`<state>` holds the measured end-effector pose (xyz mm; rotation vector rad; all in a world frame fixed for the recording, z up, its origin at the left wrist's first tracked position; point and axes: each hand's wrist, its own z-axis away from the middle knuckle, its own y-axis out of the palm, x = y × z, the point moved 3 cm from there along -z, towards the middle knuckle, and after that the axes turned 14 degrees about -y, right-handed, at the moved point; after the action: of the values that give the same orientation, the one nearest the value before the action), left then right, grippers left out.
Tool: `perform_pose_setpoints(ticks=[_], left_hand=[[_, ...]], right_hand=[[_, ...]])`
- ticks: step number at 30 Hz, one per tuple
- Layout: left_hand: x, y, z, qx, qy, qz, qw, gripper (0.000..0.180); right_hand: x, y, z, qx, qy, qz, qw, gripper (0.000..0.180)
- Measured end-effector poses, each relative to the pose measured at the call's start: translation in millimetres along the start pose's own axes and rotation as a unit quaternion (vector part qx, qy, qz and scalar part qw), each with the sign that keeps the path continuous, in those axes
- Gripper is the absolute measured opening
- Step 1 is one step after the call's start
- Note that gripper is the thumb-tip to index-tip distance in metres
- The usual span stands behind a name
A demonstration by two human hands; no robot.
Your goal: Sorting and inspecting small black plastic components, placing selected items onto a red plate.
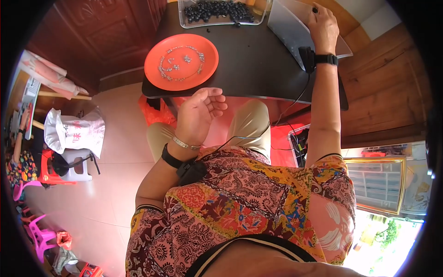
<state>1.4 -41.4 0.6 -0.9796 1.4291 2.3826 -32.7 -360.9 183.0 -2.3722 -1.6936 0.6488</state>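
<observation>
Patterned short-sleeved shirt [249, 198]; black wrist straps; silver bracelet [183, 143]; khaki trousers [249, 124]

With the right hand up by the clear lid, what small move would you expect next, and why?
Probably the right hand carries the small dark piece pinched at its fingertips back toward the orange plate. That plate holds small silvery parts, the clear tray holds more dark pieces, and the left hand waits empty, palm up, near the table edge.

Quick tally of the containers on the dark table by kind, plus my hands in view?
Round orange plastic plate: 1
Clear plastic tray of small dark parts: 1
Flat translucent grey lid: 1
Hands: 2, left hand, right hand
Total: 5
</observation>
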Motion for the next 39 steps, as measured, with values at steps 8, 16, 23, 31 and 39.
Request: perform_pose_setpoints(ticks=[8,16,23,31,39], left_hand=[[-5,-7,6,-0.022,0.003,0.019,1.0,0.027],[-6,-7,11,-0.026,0.005,0.026,0.999,0.027],[-2,-5,9,-0.024,-0.007,0.019,1.0,0.026],[-7,-4,10,-0.025,0.01,-0.006,1.0,0.028],[-10,12,3,-0.009,0.105,-0.112,0.988,0.024]], right_hand=[[30,132,35,0.192,0.054,-0.217,0.956,0.031],[68,213,63,0.388,0.054,-0.194,0.899,0.038],[69,215,74,0.374,0.01,-0.169,0.912,0.03],[130,53,54,0.247,0.06,-0.519,0.816,0.019],[189,-42,78,0.148,-0.119,-0.504,0.843,0.021]])
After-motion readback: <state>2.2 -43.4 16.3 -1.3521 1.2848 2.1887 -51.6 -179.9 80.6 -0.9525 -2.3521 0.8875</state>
